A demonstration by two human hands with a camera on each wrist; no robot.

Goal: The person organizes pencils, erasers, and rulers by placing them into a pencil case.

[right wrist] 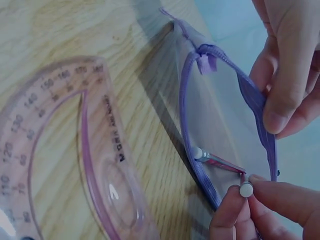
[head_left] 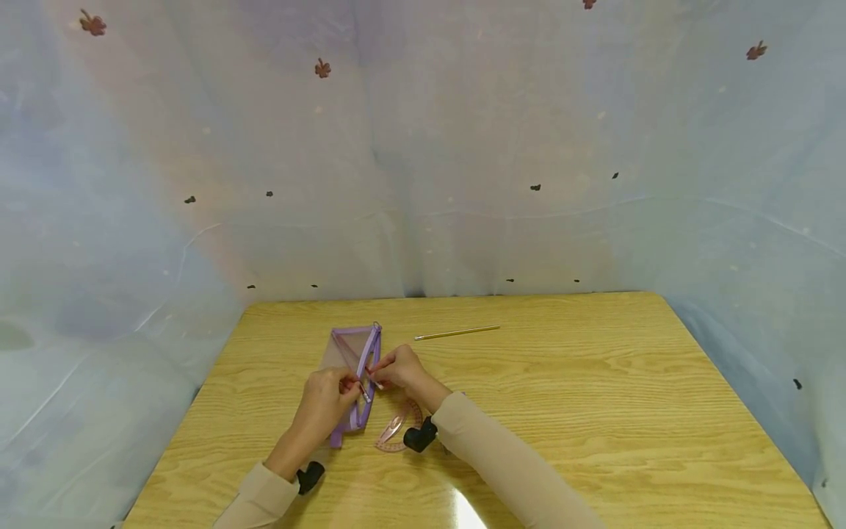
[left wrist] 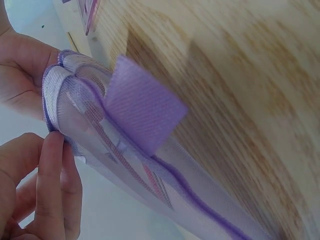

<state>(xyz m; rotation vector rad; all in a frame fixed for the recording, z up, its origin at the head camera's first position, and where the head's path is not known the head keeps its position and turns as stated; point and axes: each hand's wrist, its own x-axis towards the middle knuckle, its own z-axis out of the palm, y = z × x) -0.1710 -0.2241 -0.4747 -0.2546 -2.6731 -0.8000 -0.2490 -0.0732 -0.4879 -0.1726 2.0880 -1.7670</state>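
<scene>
I am working at the zipped mouth of the purple mesh pouch (head_left: 364, 358), which is lying at seven o'clock from the middle of the head view. To do this well, I reckon I should be holding the lips wide apart while guiding the held pencil (right wrist: 246, 189) along its own slanting line, toward the pouch's eleven o'clock corner, so that the shaft is not catching the zip or pushing into the mesh. I should also be minding the second pencil (right wrist: 220, 162): in the right wrist view its white end is sitting at ten o'clock from the one I am holding, seemingly against the lip, and a sideways twist could be tangling the two. A light grip is probably serving best, since the soft mesh is likely to be giving way under a hard push.

My left hand (head_left: 324, 397) is coming in from seven o'clock, its fingers pointing toward three and pinching one lip of the mouth between thumb and fingertips. My right hand (head_left: 403, 367) is reaching in from four o'clock, its fingers pointing toward nine; thumb and fingertips are gripping the held pencil close by its white end. My right wrist is passing over the pink protractor (head_left: 396, 426), lying at four o'clock from the pouch, while the yellow pencil (head_left: 457, 333) is lying at two o'clock, well apart from both hands.
</scene>
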